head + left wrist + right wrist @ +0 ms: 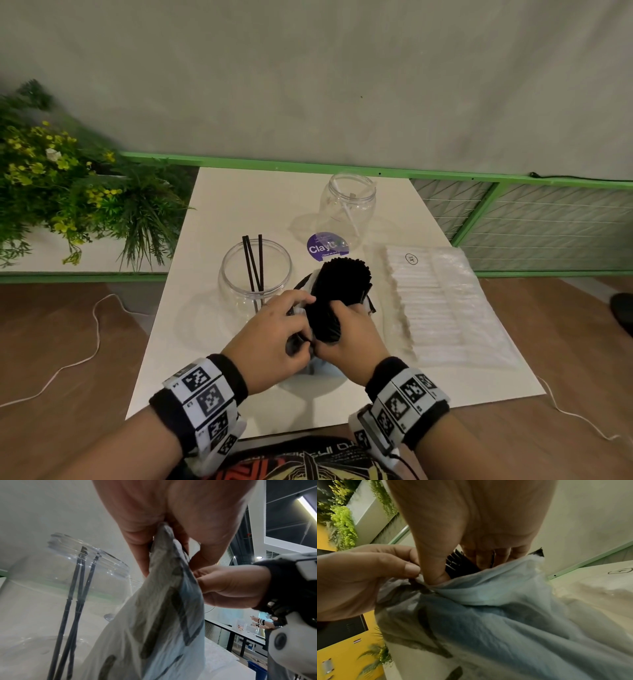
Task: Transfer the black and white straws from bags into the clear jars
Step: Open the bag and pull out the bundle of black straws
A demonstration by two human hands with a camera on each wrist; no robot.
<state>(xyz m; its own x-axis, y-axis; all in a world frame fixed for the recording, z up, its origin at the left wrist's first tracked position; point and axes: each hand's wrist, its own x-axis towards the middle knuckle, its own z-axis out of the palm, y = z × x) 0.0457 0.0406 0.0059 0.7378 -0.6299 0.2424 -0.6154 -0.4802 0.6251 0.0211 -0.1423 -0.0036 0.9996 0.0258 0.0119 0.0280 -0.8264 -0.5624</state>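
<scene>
Two hands work one thin pale plastic bag (310, 359) above the white table (239, 205): left hand (270, 342) pinches its rim, right hand (349, 339) clasps the black straw bundle (339, 291). Best practice: hold the rim firmly, draw straws straight out toward the near clear jar (255, 274).

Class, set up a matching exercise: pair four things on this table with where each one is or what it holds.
Things:
1. near jar
2. far jar
3. black straw bundle
4. white straw bag

States:
A. lying flat on the table's right
B. held in both hands
C. holds three black straws
D. holds a white straw

Pairs: 1-C, 2-D, 3-B, 4-A
</scene>
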